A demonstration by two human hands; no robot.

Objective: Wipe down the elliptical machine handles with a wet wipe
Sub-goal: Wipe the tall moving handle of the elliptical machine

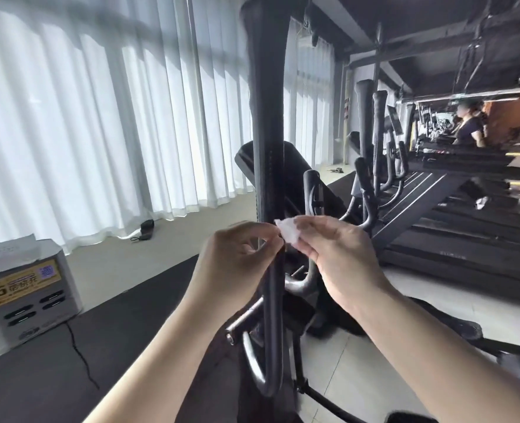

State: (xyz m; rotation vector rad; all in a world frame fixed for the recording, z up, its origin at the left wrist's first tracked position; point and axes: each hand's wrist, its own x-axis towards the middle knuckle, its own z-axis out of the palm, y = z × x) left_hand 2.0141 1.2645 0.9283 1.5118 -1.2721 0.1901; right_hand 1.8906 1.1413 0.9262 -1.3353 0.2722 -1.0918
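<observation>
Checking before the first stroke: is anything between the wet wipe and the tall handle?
Nothing visible does. The left hand and right hand pinch the wet wipe in front of the tall black handle; only the left hand's fingers overlap it.

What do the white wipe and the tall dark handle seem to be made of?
The wipe looks like thin, soft nonwoven cloth or paper: white and crumpled. The handle seems matte black rubber or foam over a tube, probably metal: dull surface, faint sheen lower down.
</observation>
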